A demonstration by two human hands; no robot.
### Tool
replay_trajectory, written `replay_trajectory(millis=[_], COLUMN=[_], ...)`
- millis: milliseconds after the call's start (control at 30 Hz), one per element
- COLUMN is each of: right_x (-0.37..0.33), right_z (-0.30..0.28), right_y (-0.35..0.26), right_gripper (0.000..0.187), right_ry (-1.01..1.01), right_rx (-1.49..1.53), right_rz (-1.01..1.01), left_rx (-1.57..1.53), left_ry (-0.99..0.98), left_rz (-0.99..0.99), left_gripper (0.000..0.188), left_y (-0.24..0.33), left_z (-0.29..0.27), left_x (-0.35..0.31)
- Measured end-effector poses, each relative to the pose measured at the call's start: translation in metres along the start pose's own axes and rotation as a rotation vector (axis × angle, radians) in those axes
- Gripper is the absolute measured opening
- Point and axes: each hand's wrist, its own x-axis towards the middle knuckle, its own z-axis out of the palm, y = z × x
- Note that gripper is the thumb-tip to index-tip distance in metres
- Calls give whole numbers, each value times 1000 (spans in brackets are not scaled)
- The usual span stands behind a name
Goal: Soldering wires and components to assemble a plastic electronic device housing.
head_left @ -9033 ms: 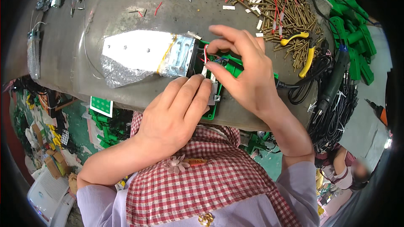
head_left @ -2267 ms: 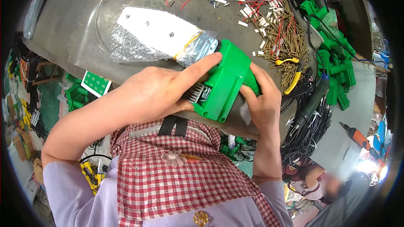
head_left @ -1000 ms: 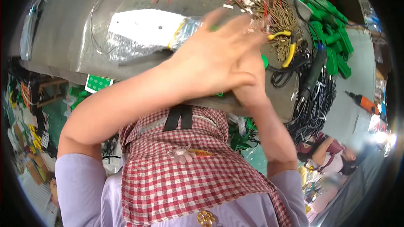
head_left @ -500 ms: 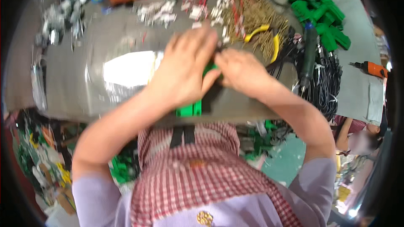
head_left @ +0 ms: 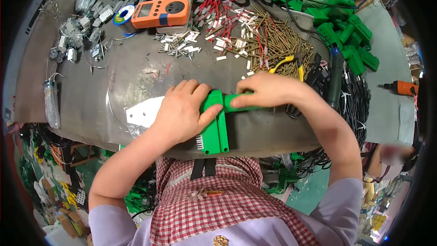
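A green T-shaped plastic casing [head_left: 214,132] lies at the table's front edge, with a row of pale teeth along its left side. My left hand [head_left: 184,109] is closed over the left side of its long head, thumb across the top. The casing's short handle [head_left: 241,102] points right, and my right hand [head_left: 268,90] grips it between thumb and curled fingers. Partly under my left hand, a white plate with small holes [head_left: 144,114] rests on the table beside clear plastic film.
Beyond my hands lie brass rods [head_left: 282,36], yellow-handled pliers [head_left: 284,64] and red wires with white connectors [head_left: 221,7]. An orange meter [head_left: 161,12] stands by a solder spool [head_left: 124,14]. Green casings [head_left: 350,32], black cables [head_left: 350,102] and an orange screwdriver [head_left: 403,87] are right.
Both hands have come nearer to me, with the green casing, which now shows between them. My right hand has moved out along the handle. The blur has cleared.
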Motion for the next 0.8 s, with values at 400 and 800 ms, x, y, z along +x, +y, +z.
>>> replay_trajectory(millis=[400,800], right_x=[106,115], right_z=[-13,8], right_y=[-13,-32], right_gripper=[11,12], right_ry=[713,851], right_rx=[-436,-581], right_rz=[-365,-316], left_rx=[16,301], left_ry=[150,200], left_rz=[-129,-25], left_gripper=[7,22], left_y=[-48,-108], left_z=[-24,-26], left_x=[13,41])
